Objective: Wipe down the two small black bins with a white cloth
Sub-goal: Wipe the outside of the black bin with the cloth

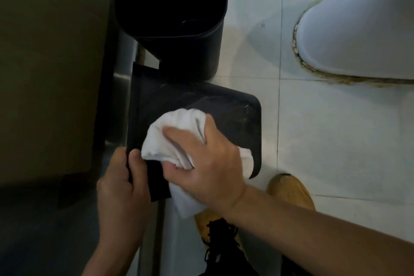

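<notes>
- Head view: your right hand [201, 159] has its fingers curled round the bunched white cloth [177, 139], pressing it on the near bin's lid [235, 114].
- Your left hand [121, 184] pinches that lid's near-left edge, thumb on top.
- The far bin [179, 29] stands open just beyond, touching or nearly so; I cannot tell which.
- Risk: a hard stroke toward the far side may tip the near bin if your pinch slackens.
- Risk: the cloth's loose tail hanging near your yellow shoe [291, 188] could drag on the tiled floor [324, 141] and carry dirt back.
</notes>
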Tool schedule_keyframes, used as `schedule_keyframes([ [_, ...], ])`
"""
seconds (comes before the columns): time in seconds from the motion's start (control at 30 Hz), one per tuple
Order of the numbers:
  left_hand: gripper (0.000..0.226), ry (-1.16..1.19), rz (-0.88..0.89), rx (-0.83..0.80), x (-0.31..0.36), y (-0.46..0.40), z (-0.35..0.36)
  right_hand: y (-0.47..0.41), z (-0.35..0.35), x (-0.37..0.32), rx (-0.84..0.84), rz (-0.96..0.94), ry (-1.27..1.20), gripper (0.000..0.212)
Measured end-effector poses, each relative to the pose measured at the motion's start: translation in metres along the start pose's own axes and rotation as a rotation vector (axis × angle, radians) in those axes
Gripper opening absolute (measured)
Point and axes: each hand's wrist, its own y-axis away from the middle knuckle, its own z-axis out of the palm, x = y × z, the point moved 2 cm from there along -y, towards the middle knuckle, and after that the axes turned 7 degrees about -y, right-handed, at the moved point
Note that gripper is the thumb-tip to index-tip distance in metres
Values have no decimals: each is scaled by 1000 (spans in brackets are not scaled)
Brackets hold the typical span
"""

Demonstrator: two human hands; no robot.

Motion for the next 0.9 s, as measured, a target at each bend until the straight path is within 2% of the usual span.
schedule_keyframes([
  [0.1,34,2,38,2,1,-3,-1,-5,-4,17,0,-52,-96,41],
  [0.23,41,46,37,-22,1,-2,-2,-6,-32,52,4,151,-11,41],
  [0.37,41,87,44,-30,0,-1,-3,-7,-53,52,-91,392,-216,41],
  [0.43,41,104,36,-45,1,-1,-3,-8,-67,45,-81,445,-312,38],
  [0.5,36,114,24,-55,1,0,-2,-9,-85,41,-45,498,-380,57],
  [0.57,31,103,21,-62,3,0,-2,-10,-104,40,33,666,-475,72],
  [0.63,31,91,8,-67,4,0,-2,-9,-117,38,73,898,-621,56],
  [0.7,34,103,-15,-68,5,0,-2,-11,-124,35,21,1078,-830,32],
  [0.73,37,115,-25,-65,5,0,-2,-10,-125,34,1,1159,-938,31],
  [0.83,40,150,-37,-56,7,0,-2,-9,-120,32,-50,1350,-1195,40],
  [0.9,41,164,-34,-60,8,1,-1,-7,-115,32,-54,1442,-1264,44],
])
